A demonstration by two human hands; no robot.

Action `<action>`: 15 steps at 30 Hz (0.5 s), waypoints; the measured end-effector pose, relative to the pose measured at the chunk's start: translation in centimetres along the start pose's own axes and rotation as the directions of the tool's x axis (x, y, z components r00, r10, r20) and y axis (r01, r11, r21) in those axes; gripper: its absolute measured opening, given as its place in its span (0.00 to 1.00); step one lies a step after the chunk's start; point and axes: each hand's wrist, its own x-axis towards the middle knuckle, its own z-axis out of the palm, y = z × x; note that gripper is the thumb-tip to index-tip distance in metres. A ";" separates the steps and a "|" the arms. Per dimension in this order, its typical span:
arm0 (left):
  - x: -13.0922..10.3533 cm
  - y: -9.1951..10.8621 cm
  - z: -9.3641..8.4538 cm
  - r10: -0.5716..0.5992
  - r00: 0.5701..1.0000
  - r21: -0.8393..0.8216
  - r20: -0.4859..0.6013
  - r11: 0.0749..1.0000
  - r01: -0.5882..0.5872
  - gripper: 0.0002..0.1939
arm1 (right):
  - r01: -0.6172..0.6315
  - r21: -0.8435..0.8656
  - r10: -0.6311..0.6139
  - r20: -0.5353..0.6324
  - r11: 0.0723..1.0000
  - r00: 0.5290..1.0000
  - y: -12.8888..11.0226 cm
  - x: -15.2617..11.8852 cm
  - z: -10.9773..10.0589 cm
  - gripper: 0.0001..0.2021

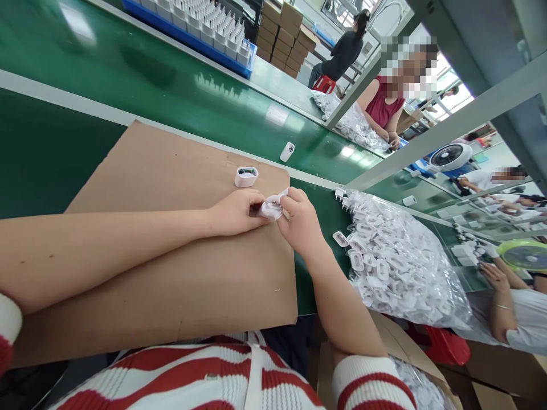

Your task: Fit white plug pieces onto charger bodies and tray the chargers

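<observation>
My left hand (233,213) and my right hand (301,221) meet above the cardboard sheet (205,273). Between them is a small glossy white plastic part (272,206), pinched by the fingers of both hands. Its exact form is partly hidden by the fingers. Just beyond my left hand, a white oval charger housing (247,177) stands with its open end up, showing something green inside. Farther off, a second white housing (287,151) lies on the green belt.
A clear bag of white plastic parts (393,256) spills open to the right of my right hand. A blue tray (205,40) holds rows of white plugs beyond the belt (171,85). Metal posts rise at right. Co-workers sit across and to the right, one with hands near white boxes.
</observation>
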 end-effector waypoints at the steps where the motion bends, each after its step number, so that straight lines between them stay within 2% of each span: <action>1: 0.0 0.0 0.0 0.001 1.000 -0.005 0.002 1.000 -0.001 0.16 | 0.004 -0.014 -0.004 0.014 1.000 1.000 -0.1 0.2 -0.1 0.10; 7: 0.1 -0.2 0.0 0.010 1.000 0.028 -0.017 1.000 -0.010 0.17 | -0.103 0.021 0.100 0.104 0.994 0.990 -0.3 1.4 -0.8 0.15; 11: 0.1 -0.3 0.2 0.007 1.000 0.039 -0.018 0.999 -0.006 0.19 | -0.168 0.000 0.168 0.018 0.986 0.986 -0.6 1.1 -0.4 0.14; 15: 0.2 -0.6 0.5 0.048 0.997 0.104 -0.059 0.994 -0.041 0.19 | -0.288 0.057 0.290 -0.035 0.956 0.956 -0.6 0.8 0.7 0.11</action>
